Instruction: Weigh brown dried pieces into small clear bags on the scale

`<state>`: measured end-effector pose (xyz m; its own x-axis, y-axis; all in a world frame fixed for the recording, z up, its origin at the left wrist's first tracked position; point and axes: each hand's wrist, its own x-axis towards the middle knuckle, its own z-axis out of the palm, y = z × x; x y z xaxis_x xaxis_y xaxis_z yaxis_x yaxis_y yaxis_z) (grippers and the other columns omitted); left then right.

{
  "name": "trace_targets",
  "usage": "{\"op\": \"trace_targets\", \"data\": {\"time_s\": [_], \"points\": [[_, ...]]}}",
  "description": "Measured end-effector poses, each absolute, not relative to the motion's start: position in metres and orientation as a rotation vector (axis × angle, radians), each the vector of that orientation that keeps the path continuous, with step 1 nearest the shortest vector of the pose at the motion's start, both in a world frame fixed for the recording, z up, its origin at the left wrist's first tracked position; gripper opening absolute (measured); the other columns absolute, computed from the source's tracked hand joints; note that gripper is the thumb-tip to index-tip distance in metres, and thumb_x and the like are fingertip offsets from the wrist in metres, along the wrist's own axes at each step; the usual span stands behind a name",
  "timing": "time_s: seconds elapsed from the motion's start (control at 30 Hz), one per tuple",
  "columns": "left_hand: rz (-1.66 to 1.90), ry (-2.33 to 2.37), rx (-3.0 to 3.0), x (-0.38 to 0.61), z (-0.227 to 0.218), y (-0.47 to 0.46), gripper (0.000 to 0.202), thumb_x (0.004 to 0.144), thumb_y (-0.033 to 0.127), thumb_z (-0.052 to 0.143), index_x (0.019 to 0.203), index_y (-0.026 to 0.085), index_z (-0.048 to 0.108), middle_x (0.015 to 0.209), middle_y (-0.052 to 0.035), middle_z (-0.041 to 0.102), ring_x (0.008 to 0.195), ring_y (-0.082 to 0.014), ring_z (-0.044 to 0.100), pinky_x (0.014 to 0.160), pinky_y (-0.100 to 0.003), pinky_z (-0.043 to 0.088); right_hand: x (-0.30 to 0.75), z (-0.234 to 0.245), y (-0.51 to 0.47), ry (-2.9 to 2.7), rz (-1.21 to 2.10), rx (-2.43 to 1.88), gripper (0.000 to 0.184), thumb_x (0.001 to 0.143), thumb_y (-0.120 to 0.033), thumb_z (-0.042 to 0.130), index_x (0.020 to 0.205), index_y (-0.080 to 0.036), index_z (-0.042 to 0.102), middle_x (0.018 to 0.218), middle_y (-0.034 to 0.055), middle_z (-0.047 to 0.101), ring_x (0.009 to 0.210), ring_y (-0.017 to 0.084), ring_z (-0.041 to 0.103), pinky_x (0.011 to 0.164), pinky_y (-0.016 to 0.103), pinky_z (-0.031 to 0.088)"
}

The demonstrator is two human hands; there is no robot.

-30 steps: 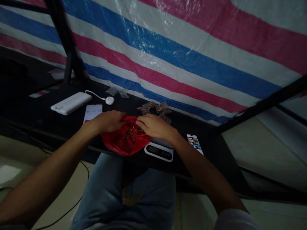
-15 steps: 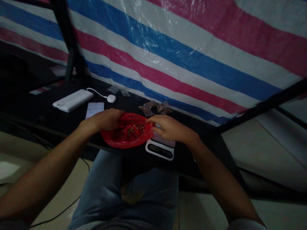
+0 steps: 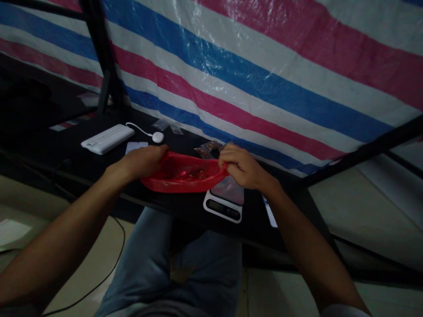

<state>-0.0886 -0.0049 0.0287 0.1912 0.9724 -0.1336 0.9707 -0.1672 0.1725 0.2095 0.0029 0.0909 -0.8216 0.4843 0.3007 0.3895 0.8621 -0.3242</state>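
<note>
A red plastic bag [image 3: 178, 184] is stretched wide between my two hands, its mouth facing up. Small shiny, gold-coloured pieces [image 3: 197, 174] lie inside; their kind is too small to make out. My left hand [image 3: 147, 160] is closed on the bag's left edge. On the right edge, my right hand [image 3: 239, 165] grips the gathered plastic with bent fingers. Just below that hand sits a white digital scale [image 3: 223, 207], its grey pan partly hidden by the hand and bag. Behind the bag lie several small clear packets [image 3: 211, 145] of brownish pieces, some covered by my right hand.
On the left of the black table [image 3: 185, 204] are a white power bank [image 3: 108, 138], a round white item [image 3: 157, 137] on a cable and a phone [image 3: 136, 146]. Flat clear bags [image 3: 161, 124] lie behind. Another phone-like object [image 3: 270, 212] is by my right forearm. A striped sheet [image 3: 231, 92] hangs behind.
My right hand has moved right and closed on the bag's edge, pulling it taut. The bag's mouth is wider and flatter, and its front side has lifted.
</note>
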Motion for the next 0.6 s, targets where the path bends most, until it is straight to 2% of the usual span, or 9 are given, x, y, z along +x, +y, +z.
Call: {"op": "trace_targets", "data": {"time_s": [0.1,0.2,0.27,0.37,0.47,0.53,0.6], "points": [[0.038,1.991,2.248,-0.083,0.039,-0.014,0.045,0.089,0.022,0.045,0.132,0.018,0.059,0.119,-0.0193,0.074,0.103,-0.0349,0.072,0.076,-0.036,0.053,0.208,0.094,0.001,-2.605,0.236,-0.671,0.032,0.095,-0.026,0.047,0.064,-0.023,0.048,0.068,0.002,0.051,0.075,0.021,0.046,0.078,0.037,0.036],[0.033,2.07,2.215,-0.077,0.044,-0.02,0.043,0.092,0.024,0.042,0.13,0.016,0.06,0.12,-0.0217,0.073,0.103,-0.0381,0.072,0.075,-0.04,0.054,0.201,0.09,-0.001,-2.694,0.126,-0.639,0.041,0.099,-0.04,0.056,0.062,-0.023,0.049,0.066,0.0019,0.051,0.077,0.021,0.046,0.08,0.038,0.036],[0.05,2.09,2.214,-0.075,0.044,-0.024,0.043,0.096,0.026,0.038,0.131,0.014,0.058,0.12,-0.0235,0.072,0.102,-0.0394,0.072,0.076,-0.043,0.055,0.197,0.085,0.0,-2.633,0.059,-0.629,0.044,0.103,-0.043,0.051,0.064,-0.022,0.051,0.068,0.0025,0.052,0.077,0.02,0.046,0.08,0.037,0.037],[0.04,2.09,2.206,-0.072,0.04,-0.031,0.044,0.098,0.025,0.033,0.133,0.011,0.055,0.122,-0.0251,0.07,0.101,-0.0411,0.072,0.076,-0.047,0.056,0.194,0.077,0.001,-2.614,-0.001,-0.607,0.046,0.107,-0.042,0.041,0.069,-0.021,0.056,0.072,0.0039,0.056,0.079,0.021,0.046,0.082,0.038,0.038],[0.24,2.13,2.323,-0.067,0.041,-0.042,0.048,0.097,0.025,0.04,0.142,0.009,0.048,0.133,-0.0273,0.063,0.11,-0.0428,0.068,0.081,-0.051,0.056,0.194,0.07,0.002,-2.7,-0.01,-0.576,0.041,0.107,-0.035,0.043,0.074,-0.019,0.062,0.078,0.006,0.062,0.085,0.022,0.049,0.085,0.038,0.04],[0.554,2.063,2.506,-0.06,0.047,-0.051,0.05,0.095,0.025,0.049,0.143,0.01,0.049,0.141,-0.0256,0.057,0.121,-0.041,0.061,0.092,-0.051,0.055,0.194,0.07,-0.002,-2.702,-0.029,-0.604,0.03,0.103,-0.027,0.048,0.082,-0.017,0.066,0.085,0.0076,0.066,0.091,0.023,0.052,0.089,0.039,0.041],[0.727,1.8,2.634,-0.053,0.052,-0.058,0.038,0.094,0.021,0.05,0.131,0.014,0.059,0.134,-0.0195,0.062,0.119,-0.0344,0.063,0.095,-0.046,0.054,0.19,0.074,-0.008,-2.716,-0.098,-0.637,0.015,0.097,-0.02,0.055,0.096,-0.016,0.07,0.1,0.0104,0.07,0.104,0.026,0.055,0.096,0.042,0.041]]}}
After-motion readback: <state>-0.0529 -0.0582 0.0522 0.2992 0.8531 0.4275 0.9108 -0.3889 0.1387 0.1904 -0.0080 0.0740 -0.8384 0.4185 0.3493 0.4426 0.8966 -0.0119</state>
